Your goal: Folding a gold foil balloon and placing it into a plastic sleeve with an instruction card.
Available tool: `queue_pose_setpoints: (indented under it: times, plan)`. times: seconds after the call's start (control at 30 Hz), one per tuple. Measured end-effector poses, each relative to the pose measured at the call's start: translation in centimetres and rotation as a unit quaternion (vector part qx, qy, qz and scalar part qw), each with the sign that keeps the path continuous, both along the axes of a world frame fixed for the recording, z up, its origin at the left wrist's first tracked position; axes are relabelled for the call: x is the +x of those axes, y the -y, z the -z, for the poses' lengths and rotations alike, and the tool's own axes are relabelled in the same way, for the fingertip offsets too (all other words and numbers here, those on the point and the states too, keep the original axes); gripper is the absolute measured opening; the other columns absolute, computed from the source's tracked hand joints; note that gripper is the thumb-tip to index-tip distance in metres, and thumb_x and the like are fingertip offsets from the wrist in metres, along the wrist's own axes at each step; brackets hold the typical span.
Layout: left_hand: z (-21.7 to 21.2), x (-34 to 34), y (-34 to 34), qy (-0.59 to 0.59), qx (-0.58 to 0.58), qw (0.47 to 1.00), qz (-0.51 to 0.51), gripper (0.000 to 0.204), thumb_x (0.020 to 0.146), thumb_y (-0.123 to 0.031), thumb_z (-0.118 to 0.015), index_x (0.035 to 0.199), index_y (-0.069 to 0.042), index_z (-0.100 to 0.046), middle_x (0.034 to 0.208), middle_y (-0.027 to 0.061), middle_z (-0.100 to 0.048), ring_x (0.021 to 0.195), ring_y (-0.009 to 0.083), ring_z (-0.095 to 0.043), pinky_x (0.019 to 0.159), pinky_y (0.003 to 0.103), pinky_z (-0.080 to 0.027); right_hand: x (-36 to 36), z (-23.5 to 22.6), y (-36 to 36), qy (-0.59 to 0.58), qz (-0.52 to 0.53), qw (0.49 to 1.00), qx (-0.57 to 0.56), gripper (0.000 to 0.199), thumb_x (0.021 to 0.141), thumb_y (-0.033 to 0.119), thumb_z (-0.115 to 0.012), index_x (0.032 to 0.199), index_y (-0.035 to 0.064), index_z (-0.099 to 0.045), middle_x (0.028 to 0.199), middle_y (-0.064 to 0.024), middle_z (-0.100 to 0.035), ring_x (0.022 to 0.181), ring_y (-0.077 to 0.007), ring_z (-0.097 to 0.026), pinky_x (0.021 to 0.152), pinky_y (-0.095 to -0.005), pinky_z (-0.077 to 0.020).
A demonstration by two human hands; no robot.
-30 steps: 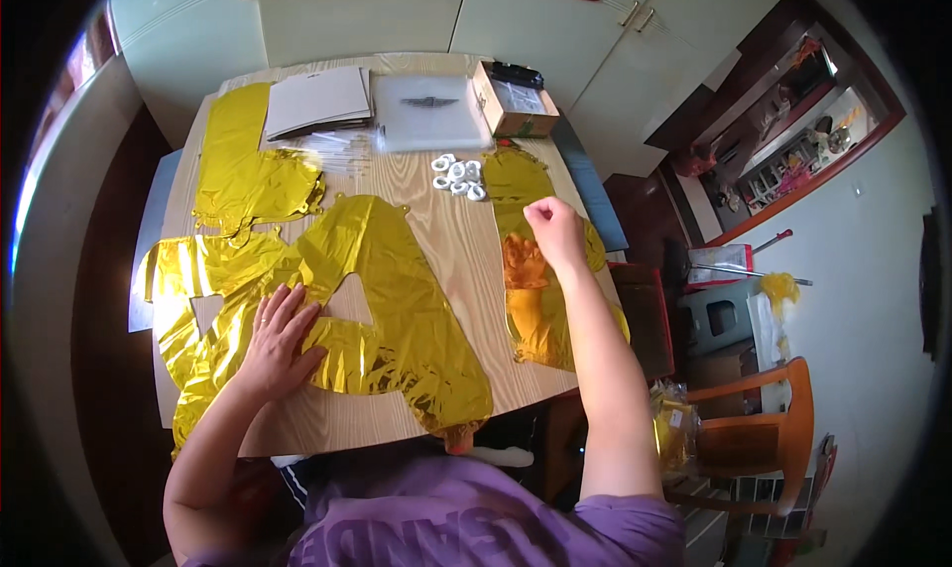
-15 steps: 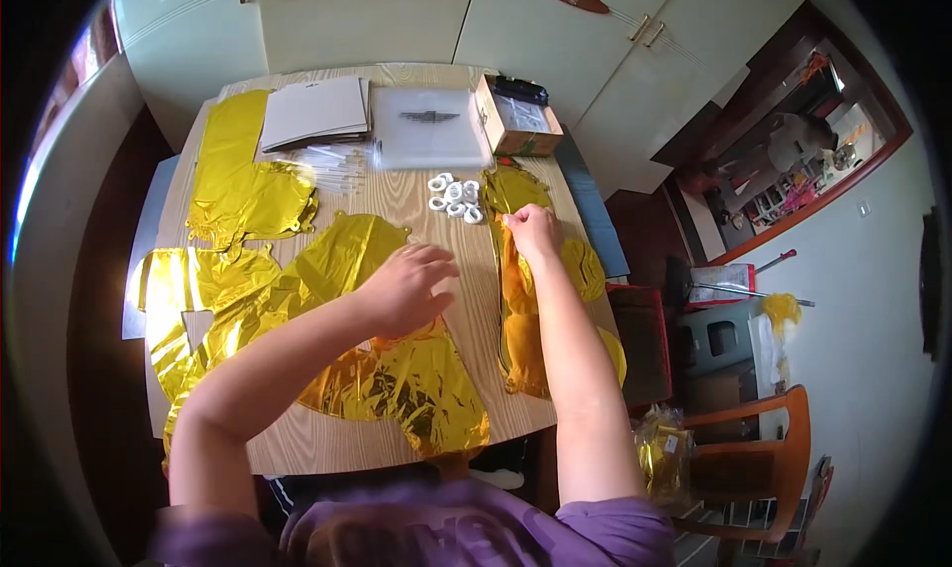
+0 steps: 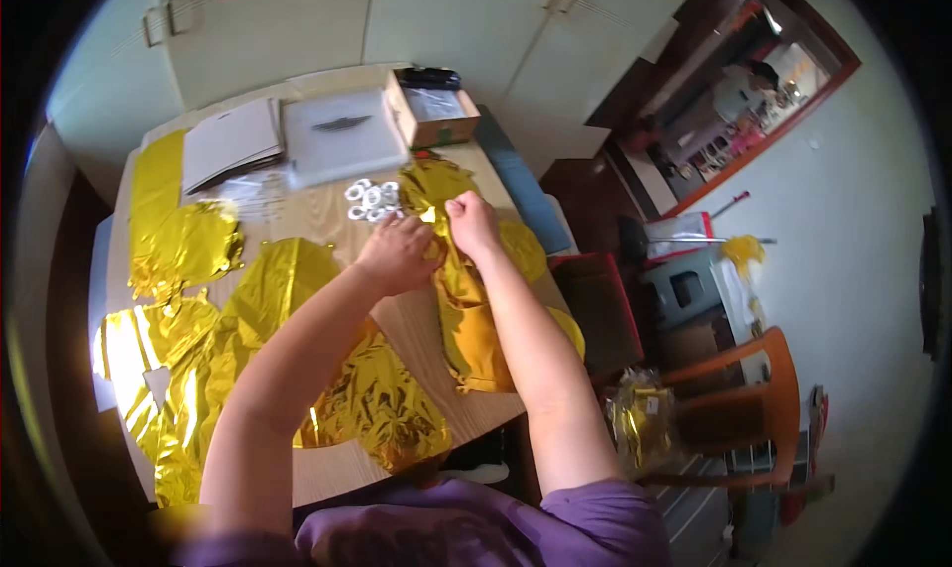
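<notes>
Gold foil balloon (image 3: 466, 309) lies crumpled along the table's (image 3: 317, 220) right edge, and I have both grips clamped on its upper end: left hand (image 3: 399, 254) and right hand (image 3: 471, 225) pinch it side by side (almost touching), just below the small white rings (image 3: 372, 198). More gold foil shapes (image 3: 248, 349) lie spread under my left forearm.

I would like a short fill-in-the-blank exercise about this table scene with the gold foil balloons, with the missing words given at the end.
1. Both hands, the left hand and the right hand, grip one foil balloon whose colour is ____.
2. The small rolls of tape beside the hands are ____ in colour.
3. The open cardboard box stands at the table's ____ edge from the person.
4. The person's sleeves are ____.

Missing words: gold; white; far; purple
</notes>
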State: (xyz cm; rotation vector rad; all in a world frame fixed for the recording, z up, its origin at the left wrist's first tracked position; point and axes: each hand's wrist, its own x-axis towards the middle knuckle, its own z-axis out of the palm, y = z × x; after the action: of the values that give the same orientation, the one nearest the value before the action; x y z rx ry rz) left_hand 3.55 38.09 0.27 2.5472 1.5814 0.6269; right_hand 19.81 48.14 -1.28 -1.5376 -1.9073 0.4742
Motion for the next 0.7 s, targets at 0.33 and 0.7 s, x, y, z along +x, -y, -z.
queue_pose_setpoints:
  times: [0.33,0.7]
  plan:
    - [0.1,-0.2,0.4,0.065,0.025,0.998,0.003,0.050,0.082,-0.035,-0.077,0.117,-0.004,-0.062,0.118,0.0144,-0.059,0.116,0.0336,-0.055,0.110,0.047,-0.038,-1.5,-1.5,1.3,0.147,0.011,0.989,-0.031,0.023,0.087,0.031,-0.075,0.088,0.0095,-0.069,0.103,-0.0136,-0.070,0.099,-0.0331,-0.067,0.086,-0.0449,-0.0528]
    - [-1.3,2.4,0.0,-0.093,-0.052,0.989,-0.099,0.056,0.093,-0.046,-0.057,0.129,-0.004,-0.059,0.132,0.0167,-0.058,0.137,0.0304,-0.045,0.121,0.050,-0.023,1.7,0.2,-0.2,-0.217,-0.067,0.974,-0.004,0.014,0.094,0.015,-0.067,0.087,0.0029,-0.063,0.079,-0.0073,-0.064,0.075,-0.0197,-0.060,0.070,-0.0342,-0.0494]
